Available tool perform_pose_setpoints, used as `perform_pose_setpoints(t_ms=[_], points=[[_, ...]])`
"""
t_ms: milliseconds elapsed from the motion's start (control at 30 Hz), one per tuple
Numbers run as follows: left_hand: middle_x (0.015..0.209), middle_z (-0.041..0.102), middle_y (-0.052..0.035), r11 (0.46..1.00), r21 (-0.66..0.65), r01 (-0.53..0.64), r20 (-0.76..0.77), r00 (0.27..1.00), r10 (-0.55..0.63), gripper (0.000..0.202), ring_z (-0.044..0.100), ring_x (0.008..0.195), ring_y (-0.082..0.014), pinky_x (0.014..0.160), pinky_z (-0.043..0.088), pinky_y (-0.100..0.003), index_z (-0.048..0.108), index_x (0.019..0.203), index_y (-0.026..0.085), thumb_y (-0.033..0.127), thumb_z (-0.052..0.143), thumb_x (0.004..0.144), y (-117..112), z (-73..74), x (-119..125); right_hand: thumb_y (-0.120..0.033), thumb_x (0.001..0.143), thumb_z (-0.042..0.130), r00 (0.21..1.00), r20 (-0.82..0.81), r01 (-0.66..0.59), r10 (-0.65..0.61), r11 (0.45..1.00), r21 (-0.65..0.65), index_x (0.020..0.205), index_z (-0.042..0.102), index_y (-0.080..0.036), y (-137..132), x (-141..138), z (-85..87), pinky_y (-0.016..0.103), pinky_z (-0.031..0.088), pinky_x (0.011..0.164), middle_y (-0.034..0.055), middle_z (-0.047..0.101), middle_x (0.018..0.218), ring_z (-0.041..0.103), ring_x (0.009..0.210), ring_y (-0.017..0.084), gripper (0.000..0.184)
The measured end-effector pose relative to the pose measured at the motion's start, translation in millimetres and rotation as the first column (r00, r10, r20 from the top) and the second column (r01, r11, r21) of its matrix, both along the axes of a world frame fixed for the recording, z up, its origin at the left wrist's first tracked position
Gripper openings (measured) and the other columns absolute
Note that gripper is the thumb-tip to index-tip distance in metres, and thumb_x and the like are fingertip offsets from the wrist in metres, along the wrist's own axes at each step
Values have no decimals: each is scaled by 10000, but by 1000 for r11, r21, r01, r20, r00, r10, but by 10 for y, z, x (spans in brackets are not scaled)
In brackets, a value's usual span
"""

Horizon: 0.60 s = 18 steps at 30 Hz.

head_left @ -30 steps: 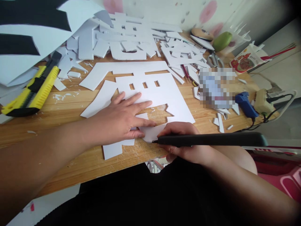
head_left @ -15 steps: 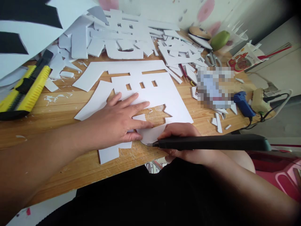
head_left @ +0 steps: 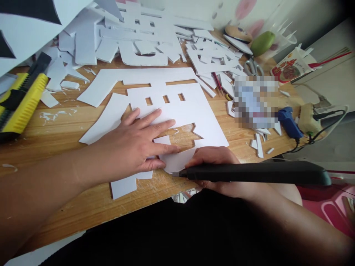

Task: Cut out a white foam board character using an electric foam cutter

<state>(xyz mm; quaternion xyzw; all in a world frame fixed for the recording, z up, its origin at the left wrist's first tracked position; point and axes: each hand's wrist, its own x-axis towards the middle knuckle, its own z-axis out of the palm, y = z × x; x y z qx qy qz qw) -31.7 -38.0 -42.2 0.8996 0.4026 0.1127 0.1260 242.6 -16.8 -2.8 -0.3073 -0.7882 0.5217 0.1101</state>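
A white foam board with several cut-out openings lies flat on the wooden table. My left hand presses on it with fingers spread, the thumb near its lower edge. My right hand is closed around a craft knife with a long, thick black handle. The knife lies nearly level, and its short blade touches the board's rounded lower edge, just right of my left thumb. A separate-looking white strip shows below my left wrist; whether it joins the board is hidden under the hand.
White foam offcuts pile up at the back. A yellow and black utility knife lies at left, by a printed sheet. Scissors, a green fruit, a paper cup and a power strip stand right.
The view has shifted slightly, so the table's left side sits further left. Both hands keep their places on the board and knife; the blade tip appears a little lower.
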Motion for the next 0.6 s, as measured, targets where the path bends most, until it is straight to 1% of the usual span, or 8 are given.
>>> perform_pose_setpoints(t_ms=[167, 300, 500, 600], points=[[1636, 342, 39, 1000, -2, -5, -45, 999, 5, 446, 171, 1525, -405, 1155, 75, -729, 610, 1324, 475, 672, 422, 969, -7, 8, 11, -191, 762, 696, 999, -8, 31, -31, 1000, -4, 920, 716, -178, 7, 38, -20, 258, 472, 611, 21, 708, 801, 621, 677, 149, 160], [1643, 323, 63, 1000, 12, 1, -20, 1000, 0, 435, 171, 1525, -412, 1169, 52, -711, 618, 1312, 484, 663, 396, 983, -12, 1, 3, -184, 744, 711, 1000, -14, 24, -24, 1000, 11, 924, 726, -177, 20, 62, -25, 258, 474, 617, 15, 705, 788, 622, 678, 150, 181], [1658, 295, 57, 1000, 7, 0, 12, 1000, 0, 436, 156, 1538, -380, 1189, 44, -680, 614, 1314, 480, 663, 396, 983, -21, -41, -21, -165, 769, 696, 999, -2, 39, -39, 999, -3, 924, 730, -174, 61, 129, -26, 239, 480, 597, 16, 714, 792, 634, 678, 143, 159], [1636, 343, 40, 999, 54, -7, 45, 999, 5, 439, 189, 1531, -376, 1189, 65, -667, 633, 1291, 480, 664, 372, 989, -27, -62, -13, -157, 765, 699, 1000, 7, 12, -12, 1000, 0, 944, 732, -170, 109, 168, 3, 237, 498, 619, 21, 727, 823, 650, 708, 147, 182]])
